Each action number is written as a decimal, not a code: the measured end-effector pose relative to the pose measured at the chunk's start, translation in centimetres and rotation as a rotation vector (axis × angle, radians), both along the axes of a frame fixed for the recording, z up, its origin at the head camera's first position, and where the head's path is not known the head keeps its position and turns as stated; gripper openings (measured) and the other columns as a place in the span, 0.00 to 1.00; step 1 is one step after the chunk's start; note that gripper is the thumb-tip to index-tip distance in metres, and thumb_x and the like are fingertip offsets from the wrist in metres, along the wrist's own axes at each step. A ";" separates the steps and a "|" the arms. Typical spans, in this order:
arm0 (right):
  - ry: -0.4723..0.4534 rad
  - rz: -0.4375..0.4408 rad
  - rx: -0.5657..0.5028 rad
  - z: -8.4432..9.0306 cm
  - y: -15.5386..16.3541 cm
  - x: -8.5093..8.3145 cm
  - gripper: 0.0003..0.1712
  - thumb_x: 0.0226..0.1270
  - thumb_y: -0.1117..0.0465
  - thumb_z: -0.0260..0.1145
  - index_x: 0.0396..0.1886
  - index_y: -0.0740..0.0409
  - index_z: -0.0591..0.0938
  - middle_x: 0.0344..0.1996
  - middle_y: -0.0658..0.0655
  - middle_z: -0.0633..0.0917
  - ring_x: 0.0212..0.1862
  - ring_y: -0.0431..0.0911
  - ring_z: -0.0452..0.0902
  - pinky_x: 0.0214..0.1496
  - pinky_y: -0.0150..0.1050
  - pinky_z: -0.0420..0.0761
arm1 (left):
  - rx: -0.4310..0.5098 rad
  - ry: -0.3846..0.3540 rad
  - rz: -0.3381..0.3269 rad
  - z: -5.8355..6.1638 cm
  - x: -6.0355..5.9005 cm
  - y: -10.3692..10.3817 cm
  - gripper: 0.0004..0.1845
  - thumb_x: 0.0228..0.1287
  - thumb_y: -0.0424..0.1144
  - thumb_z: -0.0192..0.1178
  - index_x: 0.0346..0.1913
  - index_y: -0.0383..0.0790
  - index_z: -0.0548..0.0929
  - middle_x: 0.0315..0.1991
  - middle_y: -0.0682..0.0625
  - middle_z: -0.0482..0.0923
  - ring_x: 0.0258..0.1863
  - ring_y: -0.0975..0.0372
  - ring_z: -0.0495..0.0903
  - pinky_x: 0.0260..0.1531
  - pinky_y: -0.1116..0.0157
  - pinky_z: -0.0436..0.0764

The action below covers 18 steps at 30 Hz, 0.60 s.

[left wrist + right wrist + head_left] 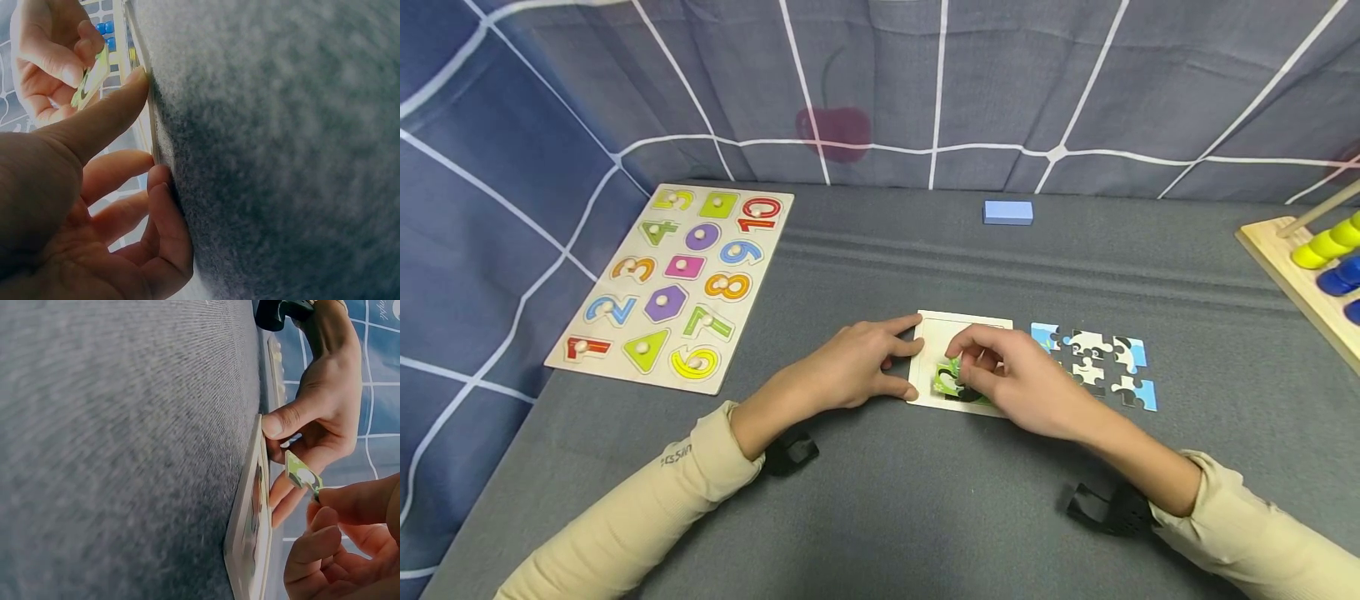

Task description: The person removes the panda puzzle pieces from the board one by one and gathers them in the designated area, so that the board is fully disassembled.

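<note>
My right hand [1030, 379] pinches a green, white and black jigsaw piece [946, 380] between thumb and fingertips. In the right wrist view, that piece is tilted above the shallow wooden puzzle tray [232, 550]. Part of a dark and green piece [976, 399] shows inside the tray's lower edge, mostly hidden by the right hand. My left hand [853, 365] has its thumb and fingers spread along the tray's left edge, touching it near both corners. Several loose jigsaw pieces [1087, 342] in blue, black and white lie right of the tray, some partly covered by the right hand.
A wooden number-and-shape peg board [688, 287] lies at the left. A small blue block [1007, 213] is near the back curtain [880, 83]. The wooden base [1273, 242] of a bead toy stands at the right edge.
</note>
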State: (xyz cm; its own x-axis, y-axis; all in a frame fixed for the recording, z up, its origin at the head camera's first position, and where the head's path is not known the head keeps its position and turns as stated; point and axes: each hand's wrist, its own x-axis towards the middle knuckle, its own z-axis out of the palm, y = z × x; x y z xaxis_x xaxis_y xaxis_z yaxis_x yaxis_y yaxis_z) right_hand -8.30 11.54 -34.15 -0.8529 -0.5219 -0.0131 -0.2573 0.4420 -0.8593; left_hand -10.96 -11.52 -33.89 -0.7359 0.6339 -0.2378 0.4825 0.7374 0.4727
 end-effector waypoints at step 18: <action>0.011 -0.024 0.003 -0.5 3.9 2.1 0.14 0.66 0.76 0.59 0.42 0.55 0.81 0.26 0.49 0.76 0.26 0.41 0.70 0.28 0.34 0.70 | -0.023 0.015 -0.022 0.2 0.2 0.0 0.34 0.59 0.49 0.70 0.67 0.41 0.76 0.74 0.44 0.59 0.32 0.63 0.74 0.49 0.54 0.73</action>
State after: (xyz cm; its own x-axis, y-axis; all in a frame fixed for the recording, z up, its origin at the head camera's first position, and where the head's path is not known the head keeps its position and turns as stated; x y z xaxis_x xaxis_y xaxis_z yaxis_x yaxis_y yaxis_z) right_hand -6.21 15.42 -34.63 -0.8652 -0.5015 -0.0056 -0.2558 0.4508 -0.8552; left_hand -10.75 -11.51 -33.71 -0.7254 0.6445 -0.2417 0.5055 0.7371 0.4485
